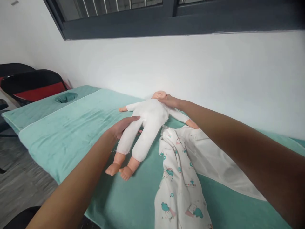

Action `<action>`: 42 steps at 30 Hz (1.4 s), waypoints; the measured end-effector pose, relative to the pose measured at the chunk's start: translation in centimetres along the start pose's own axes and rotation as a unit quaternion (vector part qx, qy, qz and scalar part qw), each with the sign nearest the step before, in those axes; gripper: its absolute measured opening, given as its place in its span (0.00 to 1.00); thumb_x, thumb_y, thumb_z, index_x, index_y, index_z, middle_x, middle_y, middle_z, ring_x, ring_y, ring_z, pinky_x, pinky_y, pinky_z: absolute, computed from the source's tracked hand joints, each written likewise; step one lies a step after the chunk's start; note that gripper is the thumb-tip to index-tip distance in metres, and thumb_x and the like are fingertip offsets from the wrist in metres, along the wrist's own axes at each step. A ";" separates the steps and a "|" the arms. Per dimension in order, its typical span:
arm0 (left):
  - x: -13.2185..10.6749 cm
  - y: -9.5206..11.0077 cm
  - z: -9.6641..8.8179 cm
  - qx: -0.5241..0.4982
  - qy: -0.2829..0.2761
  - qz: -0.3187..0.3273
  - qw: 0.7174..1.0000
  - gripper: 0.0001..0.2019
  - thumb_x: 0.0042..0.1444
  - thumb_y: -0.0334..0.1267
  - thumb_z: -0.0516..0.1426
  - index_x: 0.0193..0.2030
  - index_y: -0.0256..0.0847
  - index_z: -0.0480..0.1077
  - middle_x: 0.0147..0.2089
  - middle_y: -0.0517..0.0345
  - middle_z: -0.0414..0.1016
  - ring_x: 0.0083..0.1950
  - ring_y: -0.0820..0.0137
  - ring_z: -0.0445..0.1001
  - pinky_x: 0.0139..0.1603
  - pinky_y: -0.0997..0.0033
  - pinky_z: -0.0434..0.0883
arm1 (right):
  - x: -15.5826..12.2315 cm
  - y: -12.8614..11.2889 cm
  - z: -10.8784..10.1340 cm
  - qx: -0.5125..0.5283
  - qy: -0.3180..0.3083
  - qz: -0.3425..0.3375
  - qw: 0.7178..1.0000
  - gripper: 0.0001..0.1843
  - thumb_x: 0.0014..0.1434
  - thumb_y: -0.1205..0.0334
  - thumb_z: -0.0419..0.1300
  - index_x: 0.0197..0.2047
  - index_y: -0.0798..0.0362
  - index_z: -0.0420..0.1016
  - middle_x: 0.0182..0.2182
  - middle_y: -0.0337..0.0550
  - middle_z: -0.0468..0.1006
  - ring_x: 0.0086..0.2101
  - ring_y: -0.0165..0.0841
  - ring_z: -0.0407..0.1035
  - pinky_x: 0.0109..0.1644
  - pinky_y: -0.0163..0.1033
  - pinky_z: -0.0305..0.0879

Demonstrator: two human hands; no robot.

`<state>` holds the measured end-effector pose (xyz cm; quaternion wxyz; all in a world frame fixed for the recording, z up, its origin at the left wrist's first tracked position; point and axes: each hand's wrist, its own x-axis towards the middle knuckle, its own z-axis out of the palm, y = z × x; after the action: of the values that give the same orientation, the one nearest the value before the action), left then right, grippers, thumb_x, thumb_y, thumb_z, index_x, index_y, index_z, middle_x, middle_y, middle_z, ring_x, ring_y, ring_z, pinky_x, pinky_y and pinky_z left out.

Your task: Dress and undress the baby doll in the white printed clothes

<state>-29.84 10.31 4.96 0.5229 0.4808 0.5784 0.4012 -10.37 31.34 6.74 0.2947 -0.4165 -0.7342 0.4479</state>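
Note:
A baby doll (152,113) with a white cloth body lies on its back, its head toward the wall and its bare feet toward me. My left hand (124,126) is wrapped round the doll's thigh on the left, thumb on top and fingertips showing between the legs. At the doll's head and neck, my right hand (169,101) is closed against the side; its fingers are partly hidden. Beside the doll, on the right, lies a white printed cloth (177,178) with teal and pink figures. A plain white cloth (214,159) spreads out under my right forearm.
The doll rests on a bed covered in teal fabric (71,127), with a face hole (66,97) at its far left end. Black and red folding chairs (35,84) stand beyond that end. A white wall (166,63) with a dark-framed window (119,24) borders the far side.

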 end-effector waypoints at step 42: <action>-11.6 8.8 30.6 0.370 0.167 0.454 0.793 0.05 0.57 0.34 0.55 0.40 0.44 0.63 0.46 0.53 0.73 0.46 0.62 0.71 0.49 0.62 0.66 | -39.6 -10.5 -19.5 -0.282 -0.132 -0.149 0.939 0.16 0.59 0.55 0.58 0.49 0.47 0.78 0.40 0.40 0.80 0.35 0.34 0.70 0.39 0.37 0.60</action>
<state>1.55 -0.33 11.99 -0.0419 0.7707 0.4757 0.4219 20.70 2.07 22.18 0.1293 -0.3050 -0.9164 0.2246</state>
